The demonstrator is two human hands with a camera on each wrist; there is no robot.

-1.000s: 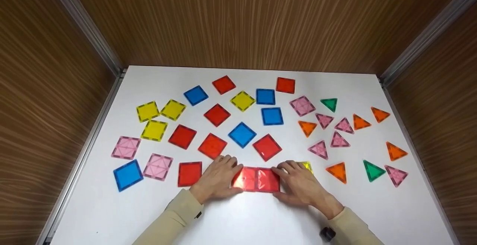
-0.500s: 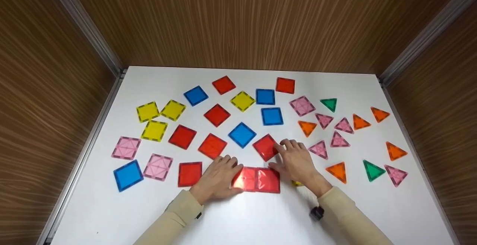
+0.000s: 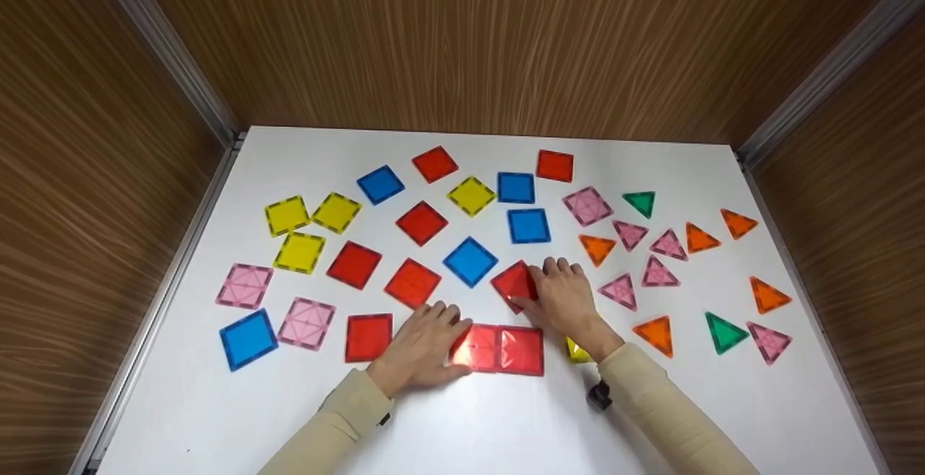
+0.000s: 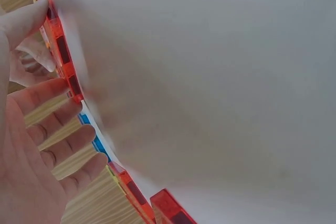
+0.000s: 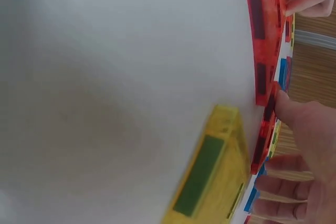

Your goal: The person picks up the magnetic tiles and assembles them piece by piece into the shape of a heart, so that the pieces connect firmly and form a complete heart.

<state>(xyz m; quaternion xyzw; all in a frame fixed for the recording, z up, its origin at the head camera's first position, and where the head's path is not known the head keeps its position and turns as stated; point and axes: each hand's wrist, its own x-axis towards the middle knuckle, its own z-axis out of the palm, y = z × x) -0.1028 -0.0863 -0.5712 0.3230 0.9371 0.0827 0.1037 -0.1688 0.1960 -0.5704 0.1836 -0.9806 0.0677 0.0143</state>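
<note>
Two red square magnetic tiles lie flat edge to edge near the front of the white table, a left one and a right one. My left hand holds the left tile at its left side, thumb on the near edge and index finger at the far one. Behind the pair, my right hand grips another red square tile by its right side, which the fingers partly cover. In the right wrist view the thumb rests against that tile's edge. A yellow square tile lies partly under the right wrist.
Red, blue, yellow and pink square tiles spread behind and left of the hands, including a blue tile and a red tile. Orange, pink and green triangles, such as an orange triangle, lie to the right. Wood-grain walls enclose the table.
My right hand has left the right tile of the red pair, moved away from the body and taken hold of the red tile behind it. The left hand stays in place.
</note>
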